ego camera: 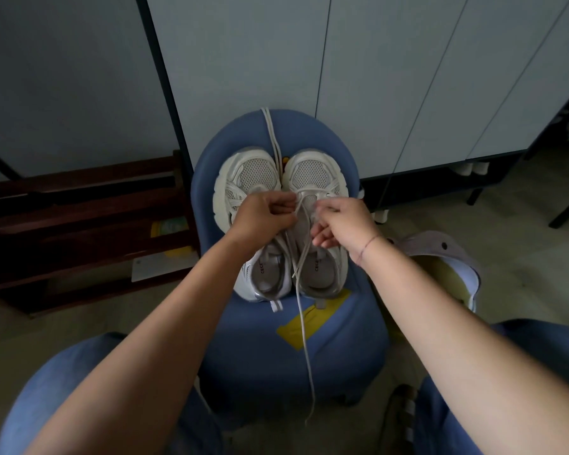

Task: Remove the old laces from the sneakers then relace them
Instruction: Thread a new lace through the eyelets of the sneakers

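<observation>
Two white mesh sneakers stand side by side on a blue chair seat [329, 349], toes pointing away from me. My left hand [263, 216] hovers over the left sneaker [243, 178] and pinches a pale lace [304, 330] near the lower eyelets of the right sneaker [312, 174]. My right hand [342, 221] pinches the lace at the right sneaker's eyelets. One lace end trails down over the chair's front edge. A second loose lace [271, 133] lies between the toes, running up over the chair's far edge.
Yellow tape [309, 323] is stuck on the chair seat. A dark wooden rack [79, 218] stands at the left. A grey cap [440, 257] lies on the floor at the right. Grey cabinet panels [342, 60] rise behind the chair. My knees in blue trousers flank the chair.
</observation>
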{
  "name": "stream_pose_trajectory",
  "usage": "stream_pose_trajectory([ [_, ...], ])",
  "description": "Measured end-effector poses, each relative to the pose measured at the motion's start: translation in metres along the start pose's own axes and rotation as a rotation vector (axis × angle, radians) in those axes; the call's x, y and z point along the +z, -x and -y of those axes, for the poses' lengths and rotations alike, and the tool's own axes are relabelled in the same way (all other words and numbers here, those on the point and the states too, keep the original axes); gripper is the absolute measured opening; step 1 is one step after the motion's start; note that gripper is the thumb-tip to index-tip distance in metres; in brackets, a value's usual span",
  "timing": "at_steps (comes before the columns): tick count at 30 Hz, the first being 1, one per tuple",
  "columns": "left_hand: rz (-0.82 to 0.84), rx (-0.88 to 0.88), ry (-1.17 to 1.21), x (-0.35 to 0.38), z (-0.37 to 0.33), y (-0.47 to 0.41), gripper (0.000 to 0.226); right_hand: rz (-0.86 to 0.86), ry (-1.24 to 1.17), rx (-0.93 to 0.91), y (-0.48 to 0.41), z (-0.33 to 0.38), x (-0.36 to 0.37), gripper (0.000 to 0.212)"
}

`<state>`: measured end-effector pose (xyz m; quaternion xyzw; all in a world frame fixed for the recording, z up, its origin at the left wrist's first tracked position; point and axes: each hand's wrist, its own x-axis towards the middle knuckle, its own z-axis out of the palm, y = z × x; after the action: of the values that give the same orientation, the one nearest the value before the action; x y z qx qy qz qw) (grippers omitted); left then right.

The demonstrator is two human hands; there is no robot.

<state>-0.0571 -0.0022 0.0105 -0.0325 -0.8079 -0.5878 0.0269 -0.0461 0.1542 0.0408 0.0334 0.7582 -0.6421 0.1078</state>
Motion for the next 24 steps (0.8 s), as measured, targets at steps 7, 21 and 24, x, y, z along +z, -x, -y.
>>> stream_pose_trajectory([
  [7, 0.009, 0.004, -0.008, -0.001, 0.002, 0.0, 0.044, 0.014, 0.214, 0.082, -0.024, 0.004, 0.005, 0.016],
  [21, 0.01, -0.013, 0.015, -0.002, 0.003, -0.001, 0.046, 0.284, 0.339, 0.098, 0.057, -0.048, -0.012, 0.011],
  [24, 0.013, -0.012, 0.017, -0.001, 0.001, -0.001, 0.046, 0.358, 0.287, 0.173, 0.076, -0.067, -0.011, 0.012],
])
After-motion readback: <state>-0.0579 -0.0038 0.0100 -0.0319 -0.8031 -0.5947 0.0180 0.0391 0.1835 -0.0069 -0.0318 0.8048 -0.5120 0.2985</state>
